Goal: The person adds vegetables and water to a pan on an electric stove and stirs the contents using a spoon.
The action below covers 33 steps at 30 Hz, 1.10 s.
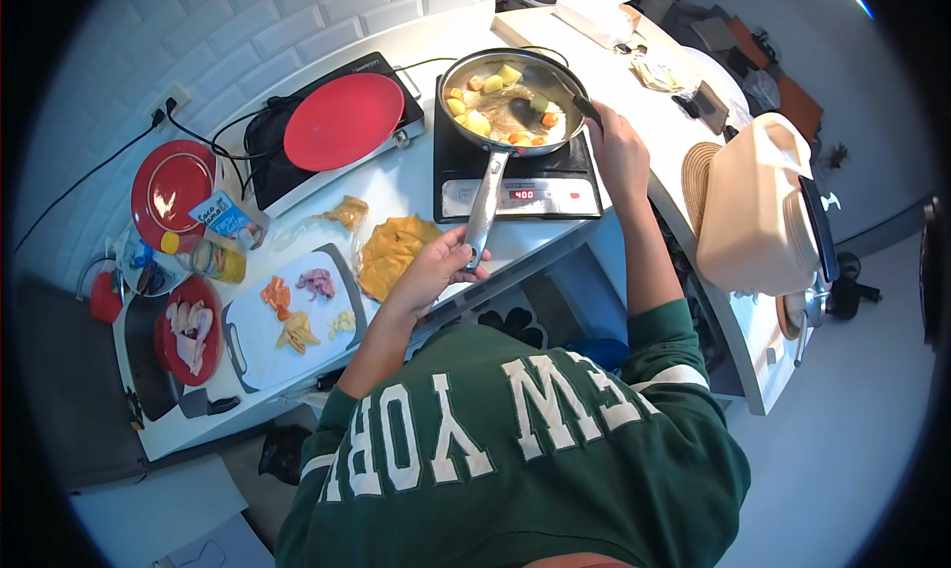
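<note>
A stainless steel frying pan [496, 152] sits on a black induction cooker [520, 174] whose red display is lit. Around the end of the pan's steel handle my left hand [438, 267] has its fingers closed. My right hand [620, 148] grips the dark handle of a cooking utensil [587, 109] at the pan's right rim. The utensil's head reaches into the pan and is partly hard to make out. Chunks of yellow vegetable, perhaps potato [477, 124], and orange pieces, perhaps carrot [550, 119], lie in shiny liquid on the pan's bottom.
Left of me, a cutting board [297, 360] bears small piles of chopped ingredients. Raw chicken [192, 330] lies on a red plate beside it. A second cooker [334, 159] carries a red plate [345, 122]; cords run behind. A large beige jug [750, 211] stands at right.
</note>
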Motion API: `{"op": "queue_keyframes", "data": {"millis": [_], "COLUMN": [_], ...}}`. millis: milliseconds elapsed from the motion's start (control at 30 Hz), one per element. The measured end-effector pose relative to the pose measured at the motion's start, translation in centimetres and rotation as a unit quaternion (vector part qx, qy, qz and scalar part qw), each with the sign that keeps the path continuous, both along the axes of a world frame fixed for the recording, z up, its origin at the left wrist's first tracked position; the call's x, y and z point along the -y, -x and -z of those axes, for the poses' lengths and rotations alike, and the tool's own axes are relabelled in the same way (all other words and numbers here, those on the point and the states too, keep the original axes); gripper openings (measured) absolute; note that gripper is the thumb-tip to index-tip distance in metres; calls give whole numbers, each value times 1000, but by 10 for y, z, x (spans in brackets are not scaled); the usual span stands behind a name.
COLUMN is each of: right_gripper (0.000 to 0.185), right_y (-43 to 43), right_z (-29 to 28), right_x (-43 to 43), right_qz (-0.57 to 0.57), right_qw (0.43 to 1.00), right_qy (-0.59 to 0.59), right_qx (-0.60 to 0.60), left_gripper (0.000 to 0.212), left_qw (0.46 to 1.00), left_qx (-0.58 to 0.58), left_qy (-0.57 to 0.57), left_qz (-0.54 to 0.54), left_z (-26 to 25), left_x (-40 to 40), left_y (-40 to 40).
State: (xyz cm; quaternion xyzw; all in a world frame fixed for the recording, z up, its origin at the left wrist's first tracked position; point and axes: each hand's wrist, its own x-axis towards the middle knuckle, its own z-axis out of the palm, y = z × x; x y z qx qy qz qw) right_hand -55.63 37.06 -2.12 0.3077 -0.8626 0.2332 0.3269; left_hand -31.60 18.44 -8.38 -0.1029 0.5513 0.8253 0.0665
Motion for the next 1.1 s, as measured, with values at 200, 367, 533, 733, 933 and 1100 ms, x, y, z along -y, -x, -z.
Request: {"op": "queue_keyframes", "data": {"millis": [200, 367, 533, 733, 933, 1100], "right_gripper": [26, 26, 26, 25, 24, 25], "right_y": [-21, -33, -33, -26, -14, -10], "right_z": [-5, -15, -13, 2, 13, 17], "right_x": [-2, -1, -4, -3, -2, -3], "right_qz": [-29, -38, -33, -17, -3, 23], "right_qw": [999, 998, 999, 999, 998, 999], "right_qy": [27, 42, 21, -5, -16, 6], "right_qx": [-19, -22, -37, -48, -53, -34], "left_gripper": [44, 44, 45, 44, 46, 47], "left_qw": [1000, 1000, 1000, 1000, 1000, 1000], "left_qx": [5, 12, 9, 13, 9, 11], "left_qy": [1, 7, 5, 4, -2, 5], "left_qz": [0, 1, 2, 0, -2, 0], "left_z": [-3, 0, 1, -1, 3, 1], "left_x": [-1, 1, 1, 0, 0, 1], "left_y": [0, 0, 1, 0, 0, 1]}}
